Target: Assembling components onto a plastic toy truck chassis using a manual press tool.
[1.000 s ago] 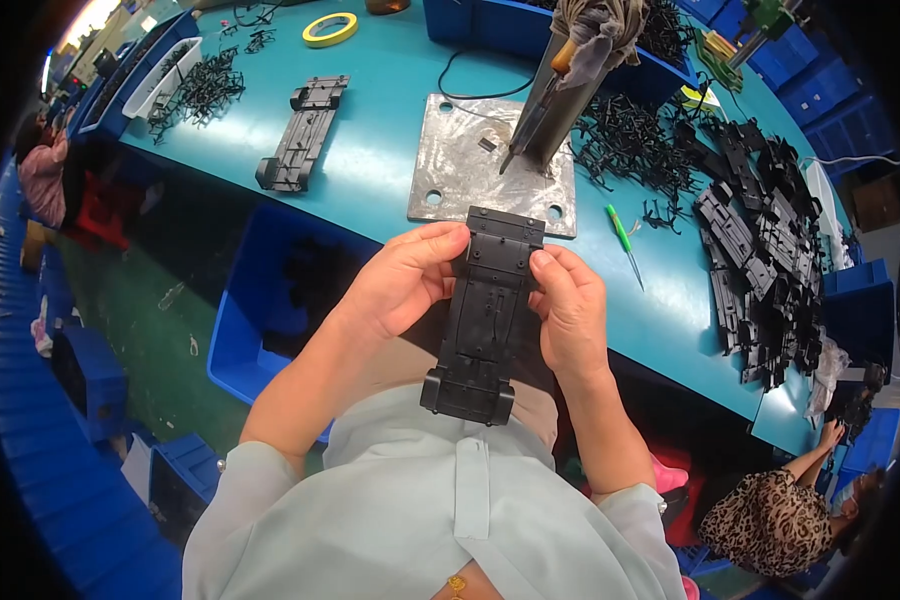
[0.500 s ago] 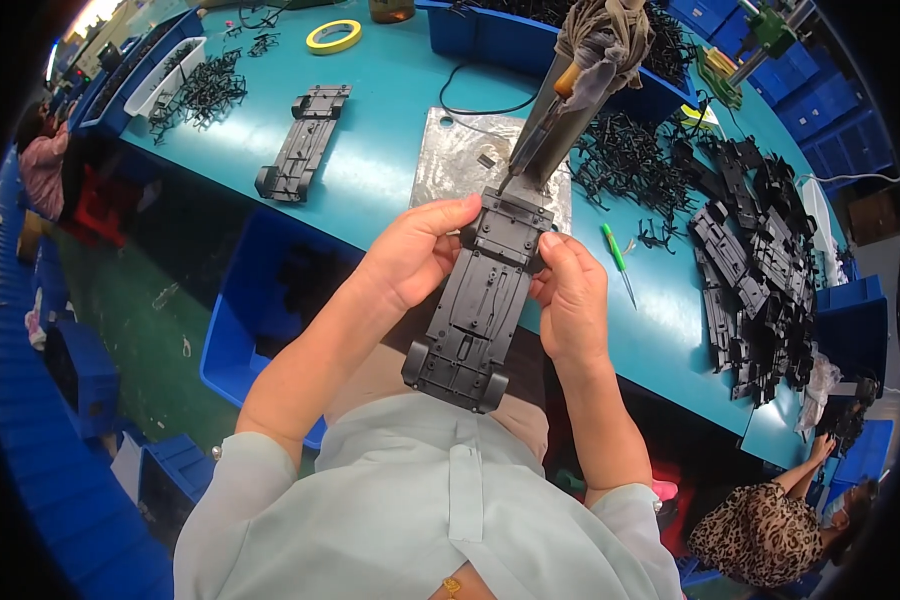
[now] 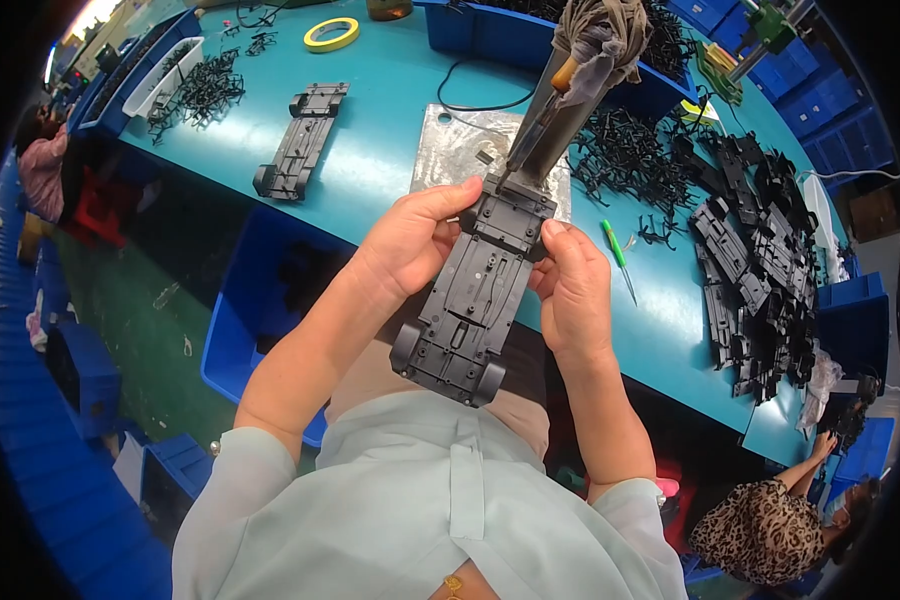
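A black plastic toy car chassis (image 3: 470, 285) with wheels hangs out past the table's front edge, gripped from both sides. My left hand (image 3: 415, 235) is closed on its left side near the far end, thumb along the upper corner. My right hand (image 3: 578, 290) closes on the right side, thumb pressed near the far right wheel. The chassis's far end lies over a worn metal plate (image 3: 440, 150), beneath the thin tip of an upright tool (image 3: 545, 125) with a cloth-wrapped top. Whether that tip touches the plastic I cannot tell.
Another chassis (image 3: 302, 140) lies on the green table, left of the plate. A green-handled screwdriver (image 3: 615, 250) and small black parts (image 3: 630, 165) sit at the right, before a heap of chassis (image 3: 760, 270). Below the table edge stands a blue bin (image 3: 240, 300). Other people sit at both sides.
The chassis has shifted slightly: its far end sits a little farther from me, and its near end has swung left. Both hands have moved along with it, still gripping.
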A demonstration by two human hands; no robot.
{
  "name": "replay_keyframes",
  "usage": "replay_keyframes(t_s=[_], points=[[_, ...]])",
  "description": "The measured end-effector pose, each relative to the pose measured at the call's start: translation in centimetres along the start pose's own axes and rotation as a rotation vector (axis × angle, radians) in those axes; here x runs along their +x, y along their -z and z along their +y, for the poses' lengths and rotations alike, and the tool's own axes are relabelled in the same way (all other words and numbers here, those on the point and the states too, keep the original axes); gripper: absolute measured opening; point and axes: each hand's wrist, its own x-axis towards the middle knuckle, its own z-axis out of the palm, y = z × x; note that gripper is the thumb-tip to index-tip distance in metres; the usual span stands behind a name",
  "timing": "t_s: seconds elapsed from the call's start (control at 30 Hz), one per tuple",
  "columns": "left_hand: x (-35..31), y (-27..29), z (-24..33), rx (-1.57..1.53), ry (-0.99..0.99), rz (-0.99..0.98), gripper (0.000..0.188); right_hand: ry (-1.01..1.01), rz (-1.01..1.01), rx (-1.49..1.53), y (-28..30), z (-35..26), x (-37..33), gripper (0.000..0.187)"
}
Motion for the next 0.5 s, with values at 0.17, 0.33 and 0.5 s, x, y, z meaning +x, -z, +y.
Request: replay_keyframes(t_s=[0.17,0.33,0.5], points=[[0.07,-0.22,0.16,-0.009,0.023,0.048,0.024,-0.017,-0.004,-0.008,-0.03,-0.07,0.05,0.021],[-0.26,-0.88,0.53,-0.025,0.063,0.077,0.024,-0.029,0.004,-0.005,-0.22,-0.31,-0.06,0.021],[-0.17,-0.69,0.68,-0.018,0.06,0.07,0.024,-0.033,-0.001,-0.001,-0.59,-0.54,-0.22,0.021]])
